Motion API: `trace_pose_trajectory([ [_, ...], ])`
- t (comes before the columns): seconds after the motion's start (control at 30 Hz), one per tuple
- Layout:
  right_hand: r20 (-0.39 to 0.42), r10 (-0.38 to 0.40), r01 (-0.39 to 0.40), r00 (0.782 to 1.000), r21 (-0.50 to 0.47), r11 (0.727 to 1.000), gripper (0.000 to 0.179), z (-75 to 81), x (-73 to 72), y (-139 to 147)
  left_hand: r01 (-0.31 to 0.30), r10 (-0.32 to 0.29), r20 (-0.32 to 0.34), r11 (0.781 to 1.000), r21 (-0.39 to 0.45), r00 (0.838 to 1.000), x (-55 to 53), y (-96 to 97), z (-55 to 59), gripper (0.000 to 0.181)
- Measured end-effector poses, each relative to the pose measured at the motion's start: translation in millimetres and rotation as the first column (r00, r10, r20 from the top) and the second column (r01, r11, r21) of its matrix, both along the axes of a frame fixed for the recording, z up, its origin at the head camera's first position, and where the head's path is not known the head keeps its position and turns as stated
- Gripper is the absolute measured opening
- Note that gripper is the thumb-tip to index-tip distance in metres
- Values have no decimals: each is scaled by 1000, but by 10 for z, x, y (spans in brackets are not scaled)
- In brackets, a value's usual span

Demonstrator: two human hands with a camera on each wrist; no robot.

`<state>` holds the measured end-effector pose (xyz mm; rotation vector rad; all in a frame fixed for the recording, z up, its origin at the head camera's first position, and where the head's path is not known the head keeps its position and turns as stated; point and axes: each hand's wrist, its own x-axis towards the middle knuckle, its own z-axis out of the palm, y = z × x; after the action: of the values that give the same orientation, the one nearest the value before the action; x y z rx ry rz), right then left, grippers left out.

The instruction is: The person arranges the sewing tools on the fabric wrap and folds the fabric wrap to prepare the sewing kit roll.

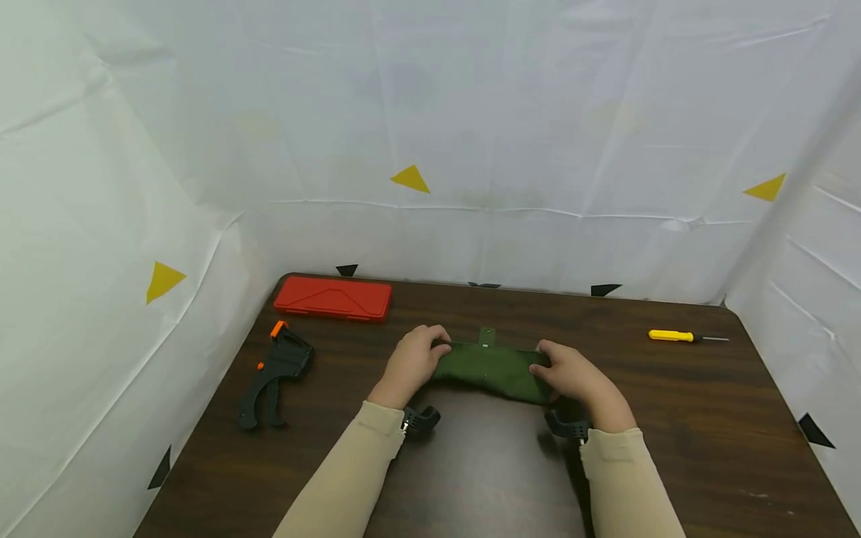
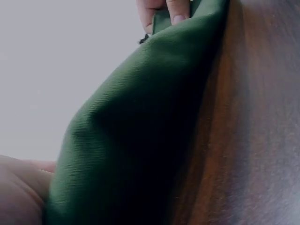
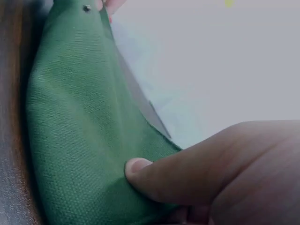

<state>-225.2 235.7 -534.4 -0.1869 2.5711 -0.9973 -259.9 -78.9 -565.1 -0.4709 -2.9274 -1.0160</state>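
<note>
A green fabric pouch (image 1: 494, 368) stretches between both hands near the middle of the table, with a small strap tab (image 1: 487, 337) at its far edge. My left hand (image 1: 412, 364) pinches its left end between thumb and fingers. At the other end my right hand (image 1: 577, 371) holds the cloth, its thumb (image 3: 145, 176) pressing on the near face in the right wrist view. A metal snap (image 3: 87, 8) shows on the fabric there. In the left wrist view the pouch's folded side (image 2: 136, 108) bulges close to the wood; most of the left fingers are hidden.
On the left of the brown table (image 1: 673, 463) lie a red plastic case (image 1: 332, 297) and a black bar clamp (image 1: 279, 373) with orange parts. A yellow-handled screwdriver (image 1: 673, 336) lies at the far right. White sheeting (image 1: 484, 119) hangs around the table.
</note>
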Motion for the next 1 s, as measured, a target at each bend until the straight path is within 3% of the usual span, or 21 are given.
trace_pose_trajectory([
  [0.13, -6, -16, 16, 1000, -15, 1000, 10, -51, -9, 1, -23, 26, -140, 999, 24, 990, 0, 16, 30, 24],
  [0.2, -4, -14, 14, 1000, -18, 1000, 9, -63, -11, 5, 29, -28, -232, 1000, 0, 972, 10, 15, 98, 24],
  [0.27, 2, -15, 15, 1000, -19, 1000, 9, -65, -12, 9, 129, -142, -279, 990, -65, 950, 31, 20, 195, 20],
  [0.33, 7, -16, 16, 1000, -15, 1000, 11, -61, -13, 17, 243, -275, -240, 958, -154, 931, 71, 46, 278, 18],
  [0.43, 11, -16, 16, 1000, -15, 1000, 14, -37, -15, 32, 378, -411, -64, 881, -283, 909, 140, 111, 335, 34],
  [0.5, 20, -16, 16, 1000, -22, 1000, 15, -21, -15, 41, 408, -419, 44, 845, -345, 907, 181, 159, 322, 46],
  [0.57, 36, -13, 15, 999, -36, 999, 16, -7, -14, 48, 400, -395, 96, 831, -387, 914, 214, 193, 293, 53],
  [0.67, 43, -14, 17, 999, -58, 998, 18, 3, -21, 48, 375, -365, 105, 833, -406, 925, 241, 221, 239, 55],
  [0.77, -20, -13, 12, 1000, -30, 999, 25, 15, -38, 53, 366, -350, 113, 850, -378, 930, 245, 231, 190, 55],
  [0.87, -91, -9, 11, 996, 24, 1000, 30, 27, -47, 50, 317, -291, 129, 893, -318, 948, 218, 215, 156, 58],
  [1.0, -131, -2, 6, 991, 29, 1000, 18, 46, -45, 54, 219, -191, 131, 942, -254, 973, 141, 132, 123, 64],
])
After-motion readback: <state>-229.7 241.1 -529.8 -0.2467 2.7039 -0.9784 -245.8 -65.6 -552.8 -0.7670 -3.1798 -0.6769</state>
